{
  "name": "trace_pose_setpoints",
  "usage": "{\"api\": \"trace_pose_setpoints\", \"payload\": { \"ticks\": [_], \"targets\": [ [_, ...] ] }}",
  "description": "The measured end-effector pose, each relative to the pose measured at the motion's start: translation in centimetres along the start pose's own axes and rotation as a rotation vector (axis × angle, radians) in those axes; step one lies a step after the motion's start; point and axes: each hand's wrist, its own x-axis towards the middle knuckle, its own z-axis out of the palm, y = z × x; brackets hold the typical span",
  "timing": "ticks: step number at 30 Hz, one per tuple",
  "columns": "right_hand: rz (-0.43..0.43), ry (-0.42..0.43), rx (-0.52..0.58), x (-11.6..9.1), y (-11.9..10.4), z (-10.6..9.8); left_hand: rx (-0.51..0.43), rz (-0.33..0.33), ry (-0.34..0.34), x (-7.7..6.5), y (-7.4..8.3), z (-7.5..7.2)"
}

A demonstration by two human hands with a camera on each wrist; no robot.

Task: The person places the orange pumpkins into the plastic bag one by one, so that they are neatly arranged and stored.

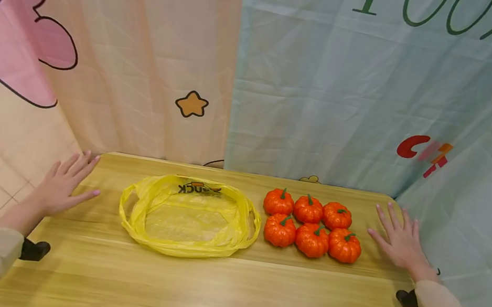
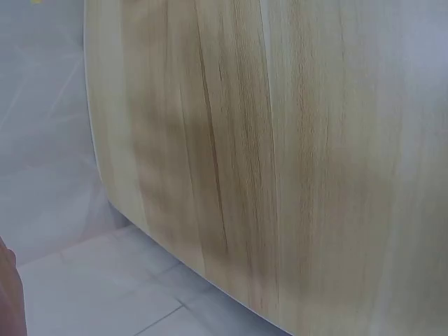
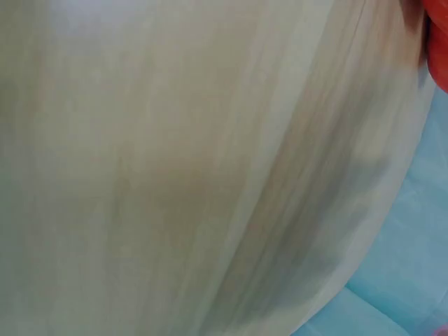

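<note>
A yellow plastic bag [image 1: 186, 245] lies spread on the table, its mouth facing up and a handle loop at each side. Dark lettering shows on its far inner side. To its right sit several small orange pumpkins [image 1: 312, 240] with green stems, in two rows. My left hand [image 1: 63, 184] is held at the table's left edge, fingers spread, holding nothing. Over by the right edge, my right hand [image 1: 401, 241] is likewise spread, nearest the pumpkins but apart from them. In the right wrist view, part of an orange pumpkin [image 3: 439, 49] shows at the upper right corner.
The wooden table [image 1: 215, 297] has rounded far corners. Printed curtains [image 1: 314, 79] hang behind it and along both sides. A dark wrist mount [image 1: 34, 250] sits at the left wrist, another dark mount [image 1: 408, 298] at the right.
</note>
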Motion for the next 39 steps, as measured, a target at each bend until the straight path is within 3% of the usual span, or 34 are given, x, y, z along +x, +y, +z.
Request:
{"api": "trace_pose_setpoints", "payload": {
  "ticks": [11,18,22,31,39],
  "targets": [
    [-0.023,0.117,0.097,-1.1,-1.5,0.3,-0.159,0.065,0.062,0.3,1.6,1.3],
    [-0.028,0.153,0.212,-1.2,-3.0,0.6,-0.337,0.028,0.048,0.9,3.0,2.4],
    [-0.019,0.153,0.296,-1.5,-3.5,0.7,-0.466,-0.007,0.012,1.2,3.9,2.9],
    [0.052,0.103,0.508,-1.7,-4.6,0.6,-0.611,-0.098,-0.024,1.2,5.2,4.6],
    [0.119,0.046,0.698,-1.9,-5.6,0.5,-0.614,-0.113,-0.019,1.3,6.3,5.6]
  ]
}}
